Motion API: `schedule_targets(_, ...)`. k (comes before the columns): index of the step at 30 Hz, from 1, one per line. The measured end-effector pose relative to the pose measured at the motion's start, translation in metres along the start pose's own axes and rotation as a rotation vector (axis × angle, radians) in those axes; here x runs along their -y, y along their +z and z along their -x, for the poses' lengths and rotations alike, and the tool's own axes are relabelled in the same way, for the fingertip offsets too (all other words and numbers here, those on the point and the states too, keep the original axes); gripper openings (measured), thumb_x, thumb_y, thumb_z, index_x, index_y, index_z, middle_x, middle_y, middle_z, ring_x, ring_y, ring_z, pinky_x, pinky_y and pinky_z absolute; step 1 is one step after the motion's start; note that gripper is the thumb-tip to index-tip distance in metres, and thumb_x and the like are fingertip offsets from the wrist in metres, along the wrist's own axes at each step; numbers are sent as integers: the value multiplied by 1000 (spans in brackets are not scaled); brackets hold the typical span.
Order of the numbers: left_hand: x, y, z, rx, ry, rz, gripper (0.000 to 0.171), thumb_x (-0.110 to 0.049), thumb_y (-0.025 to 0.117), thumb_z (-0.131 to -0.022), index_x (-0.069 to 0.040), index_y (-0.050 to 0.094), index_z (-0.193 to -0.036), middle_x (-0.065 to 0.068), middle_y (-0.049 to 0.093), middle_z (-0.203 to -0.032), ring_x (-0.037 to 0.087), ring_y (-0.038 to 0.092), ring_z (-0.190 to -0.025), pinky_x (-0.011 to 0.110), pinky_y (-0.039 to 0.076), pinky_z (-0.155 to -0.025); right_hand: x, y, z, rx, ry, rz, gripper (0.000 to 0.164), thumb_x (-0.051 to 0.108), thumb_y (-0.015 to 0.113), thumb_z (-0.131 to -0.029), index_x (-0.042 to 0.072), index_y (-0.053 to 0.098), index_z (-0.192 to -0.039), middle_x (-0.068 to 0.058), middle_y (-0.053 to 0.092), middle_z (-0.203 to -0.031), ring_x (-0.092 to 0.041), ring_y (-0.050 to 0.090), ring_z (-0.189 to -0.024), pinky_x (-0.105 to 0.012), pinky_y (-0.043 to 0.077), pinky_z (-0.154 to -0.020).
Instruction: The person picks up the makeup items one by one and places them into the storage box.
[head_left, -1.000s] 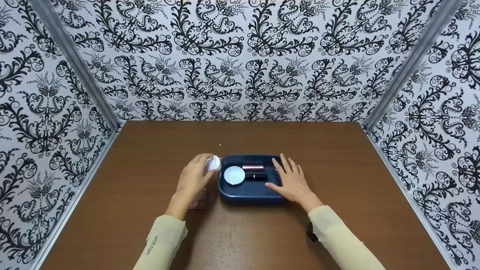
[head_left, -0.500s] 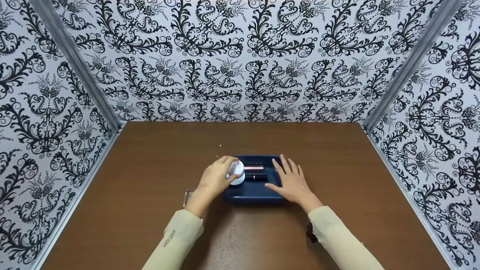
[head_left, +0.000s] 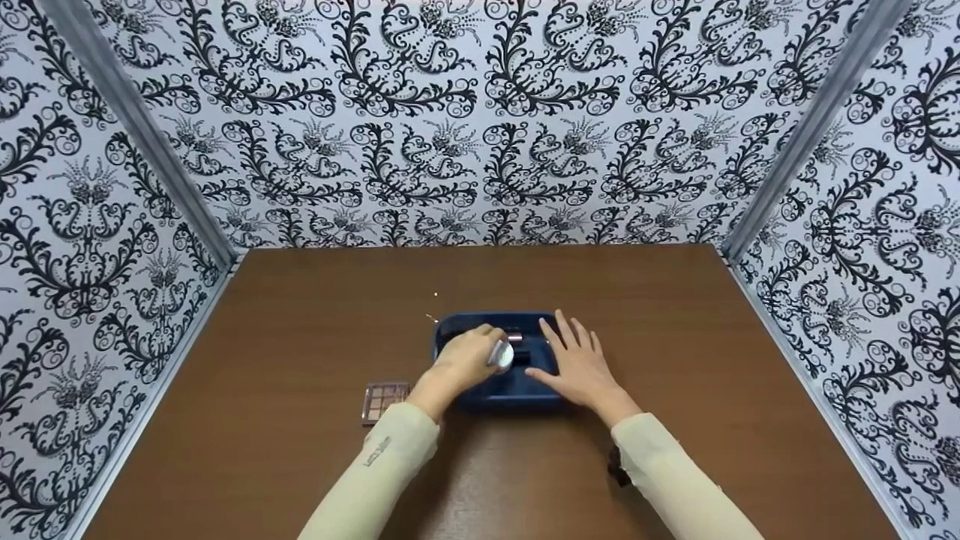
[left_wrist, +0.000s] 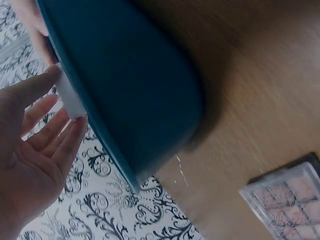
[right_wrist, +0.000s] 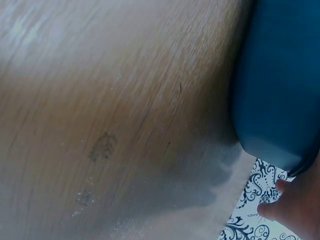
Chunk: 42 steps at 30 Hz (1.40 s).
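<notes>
My left hand [head_left: 463, 360] pinches a small white round jar [head_left: 505, 355] over the blue tray [head_left: 517, 403]. In the left wrist view that white jar [left_wrist: 71, 95] sits between thumb and fingertips at the tray's rim. Inside the tray, a shiny pink tube [head_left: 515, 337] and a black tube [head_left: 522, 358] show in part beyond the jar. A second white round item, seen earlier in the tray's left part, is hidden by my left hand. With fingers spread, my right hand [head_left: 585, 369] rests at the tray's right rim and holds nothing.
An eyeshadow palette [head_left: 385, 401] with a clear lid lies on the brown table [head_left: 300, 337], left of the tray. Beside the right sleeve is a small dark item [head_left: 617, 469], partly covered. Patterned walls [head_left: 480, 150] enclose the table at the back and sides.
The left hand has carried the white jar rightward, from outside the tray's left edge to above its middle. More of the palette shows now. The right hand has stayed in place.
</notes>
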<state>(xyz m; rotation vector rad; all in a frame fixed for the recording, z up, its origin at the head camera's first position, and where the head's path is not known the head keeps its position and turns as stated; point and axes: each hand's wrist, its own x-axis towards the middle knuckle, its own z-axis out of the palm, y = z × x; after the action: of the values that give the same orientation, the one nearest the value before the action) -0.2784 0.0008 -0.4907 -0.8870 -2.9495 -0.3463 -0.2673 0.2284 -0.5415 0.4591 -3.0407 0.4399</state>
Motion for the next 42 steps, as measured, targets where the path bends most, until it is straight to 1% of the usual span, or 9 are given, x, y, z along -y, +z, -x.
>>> schedule_targets(4, -9, 5, -10, 122, 13, -59, 46, -26, 79, -85, -14, 65, -126, 6, 65, -124, 24, 66, -109, 38, 56, -92, 0, 0, 0, -1, -1, -9, 92, 69, 54, -90, 21, 21, -161, -13, 8, -169, -42, 14, -153, -67, 14, -119)
schedule_targets(7, -14, 7, -17, 184, 22, -91, 45, -26, 77, -87, -14, 65, -129, 6, 63, -128, 25, 64, -115, 38, 54, -98, 1, 0, 0, -3, -4, -11, 92, 68, 55, -90, 21, 21, -161, -13, 9, -169, -42, 15, -153, -67, 15, -119)
schedule_targets(11, -19, 9, -24, 231, 34, -140, 47, -29, 74, -89, -12, 64, -131, 8, 62, -129, 26, 63, -117, 40, 53, -100, 2, 1, -1, 0, -10, -7, 91, 67, 56, -90, 20, 21, -161, -13, 8, -169, -43, 15, -153, -68, 15, -119)
schedule_targets(17, -23, 12, -32, 286, 72, -207, 42, -34, 70, -92, -11, 66, -127, 9, 64, -130, 26, 67, -112, 43, 56, -93, 2, 3, 0, -9, -10, 3, 91, 67, 56, -90, 20, 23, -160, -13, 9, -169, -43, 16, -152, -69, 17, -117)
schedule_targets(24, -26, 18, -40, 276, 103, -267, 38, -29, 70, -93, -15, 66, -128, 4, 65, -130, 22, 63, -117, 40, 57, -93, 2, 1, 2, -12, -11, -7, 90, 66, 56, -90, 20, 23, -160, -13, 9, -169, -42, 17, -152, -68, 18, -118)
schedule_targets(29, -31, 19, -44, 283, 143, -258, 37, -26, 71, -92, -17, 65, -128, 2, 63, -131, 23, 61, -120, 42, 57, -92, 1, 1, 3, -11, -11, -13, 89, 61, 59, -91, 20, 22, -160, -13, 8, -169, -43, 16, -152, -68, 18, -118)
schedule_targets(35, -34, 26, -50, 249, 204, -251, 46, -24, 74, -89, -18, 61, -133, 2, 62, -134, 23, 63, -120, 37, 55, -98, 1, 1, 2, -12, -16, -34, 89, 58, 62, -91, 20, 21, -161, -13, 8, -169, -43, 17, -152, -68, 16, -118)
schedule_targets(39, -33, 30, -57, 235, 214, -227, 51, -25, 73, -89, -19, 58, -138, 2, 60, -140, 22, 62, -124, 38, 53, -101, 0, 0, 2, -26, -16, -31, 91, 60, 61, -90, 19, 21, -161, -13, 10, -169, -42, 18, -152, -68, 17, -118)
schedule_targets(42, -32, 32, -60, 213, 213, -228, 53, -29, 75, -88, -20, 58, -137, -1, 62, -139, 20, 61, -124, 39, 53, -100, -1, 0, 1, -30, -7, -23, 95, 64, 60, -89, 18, 19, -161, -11, 10, -169, -41, 19, -152, -67, 16, -119)
